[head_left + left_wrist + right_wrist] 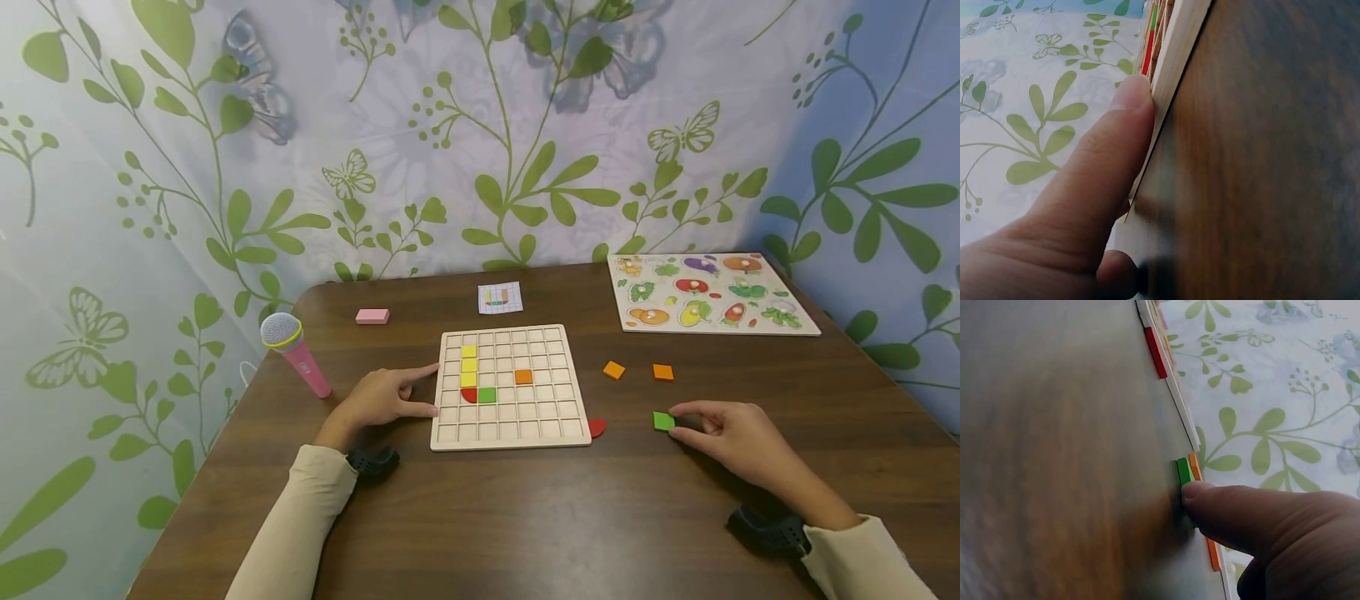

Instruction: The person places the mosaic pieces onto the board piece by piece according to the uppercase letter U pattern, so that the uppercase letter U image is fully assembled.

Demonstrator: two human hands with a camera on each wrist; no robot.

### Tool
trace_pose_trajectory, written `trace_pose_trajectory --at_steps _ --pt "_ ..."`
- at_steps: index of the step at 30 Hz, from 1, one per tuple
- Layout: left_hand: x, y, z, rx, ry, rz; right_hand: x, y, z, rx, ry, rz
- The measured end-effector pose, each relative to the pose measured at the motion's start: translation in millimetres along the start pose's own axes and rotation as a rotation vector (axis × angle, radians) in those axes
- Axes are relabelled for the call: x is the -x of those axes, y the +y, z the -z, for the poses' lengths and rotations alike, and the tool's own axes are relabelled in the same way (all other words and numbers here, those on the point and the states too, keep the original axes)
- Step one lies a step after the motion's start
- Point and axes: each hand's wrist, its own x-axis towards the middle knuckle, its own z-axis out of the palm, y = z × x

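Note:
A wooden grid board lies on the table, bearing a column of yellow square tiles, a red quarter-round tile, a green square tile and an orange square tile. My left hand touches the board's left edge with thumb and index fingertips, both fairly straight. To the right of the board, my right hand pinches another green square tile between thumb and index finger. In the right wrist view the thumb presses on this green tile.
Two loose orange tiles lie beyond the right hand. Another red piece touches the board's right edge. Behind stand a pattern card, a pink block and a vegetable puzzle board. A pink toy microphone is at left.

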Motion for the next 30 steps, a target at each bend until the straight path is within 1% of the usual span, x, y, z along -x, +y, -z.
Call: trace_pose_trajectory --at_steps 6,10,16,20,23,30 --pt "0.7 -0.4 0.1 -0.004 0.005 -0.001 -0.4 -2 -1 0.023 0.033 0.029" --pt "0.7 -0.5 -0.1 -0.006 0.006 -0.001 -0.2 -2 -2 0.024 0.038 0.028" --pt "0.4 -0.2 -0.2 -0.009 -0.002 0.002 0.1 -2 -2 -0.001 0.047 0.008" --pt "0.1 -0.2 -0.6 -0.015 -0.010 0.003 -2.2 -3 -5 -0.021 0.066 0.025" --pt "-0.2 -0.3 -0.9 -0.017 -0.012 0.003 -5.1 -5 -8 -0.028 0.058 0.039" --pt "-0.4 -0.6 -0.4 -0.017 -0.009 0.004 -11.8 -14 -14 -0.054 0.006 0.040"
